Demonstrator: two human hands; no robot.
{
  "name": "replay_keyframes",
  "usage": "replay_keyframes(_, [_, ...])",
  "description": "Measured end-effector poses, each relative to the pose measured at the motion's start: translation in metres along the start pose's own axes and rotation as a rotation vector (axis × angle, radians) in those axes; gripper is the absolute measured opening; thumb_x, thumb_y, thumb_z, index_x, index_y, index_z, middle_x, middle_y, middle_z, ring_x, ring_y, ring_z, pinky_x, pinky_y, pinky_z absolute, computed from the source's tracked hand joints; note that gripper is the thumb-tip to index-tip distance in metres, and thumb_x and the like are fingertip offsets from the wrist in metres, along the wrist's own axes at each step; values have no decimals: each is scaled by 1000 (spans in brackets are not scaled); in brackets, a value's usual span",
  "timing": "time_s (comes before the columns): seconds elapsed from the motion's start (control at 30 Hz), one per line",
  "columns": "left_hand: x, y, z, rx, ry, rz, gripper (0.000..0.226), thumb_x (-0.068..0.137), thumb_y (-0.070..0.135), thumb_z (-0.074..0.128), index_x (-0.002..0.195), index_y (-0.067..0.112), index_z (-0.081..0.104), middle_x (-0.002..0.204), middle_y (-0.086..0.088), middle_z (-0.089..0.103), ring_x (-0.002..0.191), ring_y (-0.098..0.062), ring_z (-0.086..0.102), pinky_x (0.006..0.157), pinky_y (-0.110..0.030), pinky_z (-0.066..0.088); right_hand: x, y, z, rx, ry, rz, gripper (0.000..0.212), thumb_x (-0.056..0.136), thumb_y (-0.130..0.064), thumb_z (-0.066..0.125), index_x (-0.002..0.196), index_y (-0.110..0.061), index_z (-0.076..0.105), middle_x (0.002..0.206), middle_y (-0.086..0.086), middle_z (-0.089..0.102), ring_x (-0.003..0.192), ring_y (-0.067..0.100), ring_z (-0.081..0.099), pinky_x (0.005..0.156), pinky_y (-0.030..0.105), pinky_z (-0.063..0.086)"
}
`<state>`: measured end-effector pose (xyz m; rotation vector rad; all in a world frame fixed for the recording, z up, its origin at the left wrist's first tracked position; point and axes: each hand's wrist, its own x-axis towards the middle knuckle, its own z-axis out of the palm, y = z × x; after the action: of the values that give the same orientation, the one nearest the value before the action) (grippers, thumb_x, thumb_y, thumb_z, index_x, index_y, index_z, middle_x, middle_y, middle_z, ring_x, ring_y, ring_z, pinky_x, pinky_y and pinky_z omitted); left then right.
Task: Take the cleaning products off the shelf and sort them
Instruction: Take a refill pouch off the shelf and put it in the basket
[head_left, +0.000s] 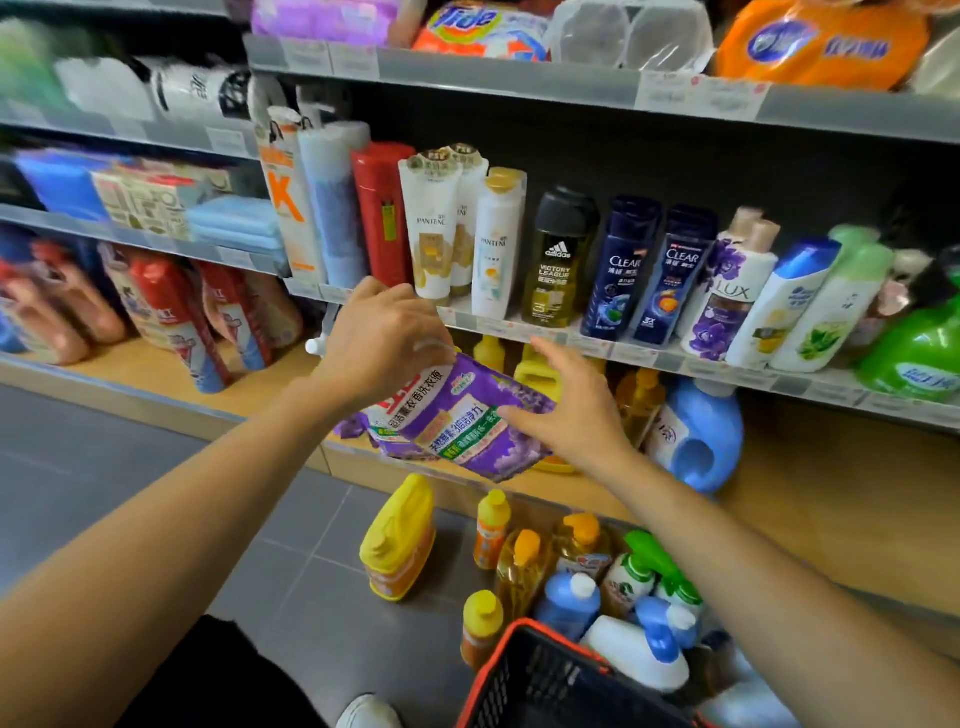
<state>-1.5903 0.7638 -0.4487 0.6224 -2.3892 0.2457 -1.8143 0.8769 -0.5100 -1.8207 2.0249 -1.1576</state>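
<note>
Purple plastic laundry-detergent pouch (457, 421) is hanging tilted in mid-air, in front of the pale wooden bottom shelf (831, 493), with both hands holding it. The left hand (382, 340) is pinching the pouch's upper left corner, its grip pressed together on the film. The right hand (571, 415) is clasping the right edge, thumb lying on the printed face (the fingertips are hidden). Below, yellow, orange, blue and white plastic bottles (569, 603) are standing on the grey tiled floor (156, 467), beside a red-rimmed black mesh basket (535, 670).
</note>
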Motion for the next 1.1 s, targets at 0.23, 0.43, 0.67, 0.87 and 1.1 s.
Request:
replay_keyframes(0.23, [-24,-17,26,85,41,-17,12,82,40,78,78,29,79,79,13,71,83,-21,60,82,-39,35,51,-25,53,-251,-536,-24,32,84,-41,78,109,-25,70,107,2,73,98,21,68,81,39,57])
replay_keyframes(0.43, [-51,-54,47,12,54,-199,31,81,46,80,101,23,76,109,6,71,103,-23,59,83,-34,36,57,-4,84,-135,-497,9,20,91,-35,72,97,-16,73,96,3,77,85,18,73,72,34,59])
replay_keyframes(0.67, [-98,-94,76,-429,39,-727,76,73,34,89,138,32,50,128,9,60,107,-13,62,84,-39,57,63,17,108,-90,-426,82,21,92,-34,70,104,-16,74,99,3,77,84,16,73,65,25,54])
replay_keyframes(0.87, [-126,-106,106,-693,-168,-1225,49,73,49,85,104,16,66,105,-2,71,89,-15,68,68,-31,56,79,25,123,121,-268,149,23,92,-24,72,99,-3,75,95,14,77,82,26,74,71,40,60])
replay_keyframes(1.1, [-117,-87,140,-1187,-226,-1380,57,67,48,85,114,28,62,111,10,71,101,-15,69,66,-31,55,75,43,159,482,-185,251,14,91,-10,72,103,-5,76,94,13,77,79,17,76,70,34,62])
